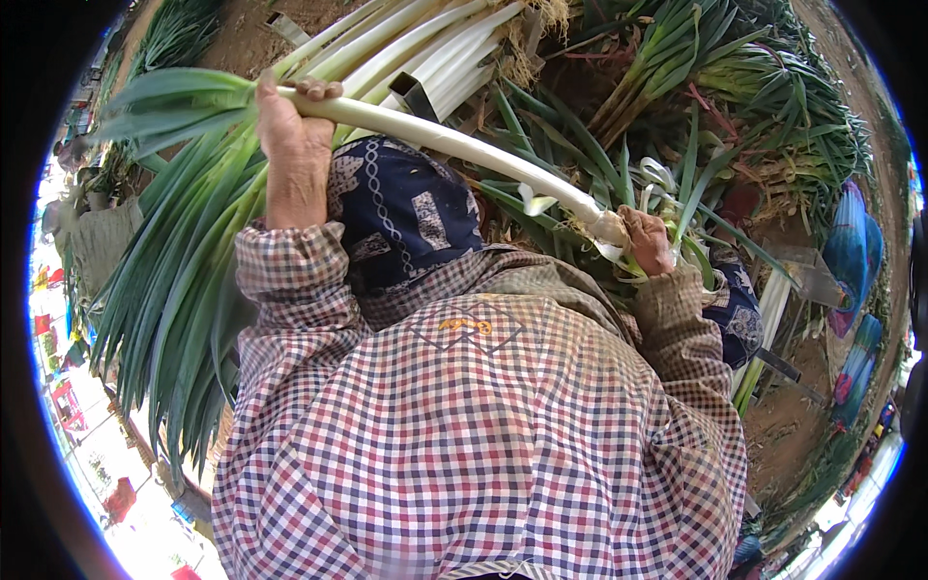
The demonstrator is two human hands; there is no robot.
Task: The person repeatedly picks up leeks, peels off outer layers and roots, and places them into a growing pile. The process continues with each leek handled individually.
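Observation:
My left hand is closed around a long green onion just below its green leaves. The white stalk runs across the view above my knee, down to its root end at the right. There my right hand pinches the root end, with loose strips of outer skin around the fingers. Exactly what those fingers hold is partly hidden. Behind the stalk, a bundle of long white-stalked onions lies with roots at the upper right. Their long green leaves droop on the left.
An open-ended metal tube juts up beside the bundle. Piles of green onions lie at the upper right, with leaf scraps over the ground. Blue plastic wrapping sits at the far right. Near my right knee is another metal bar.

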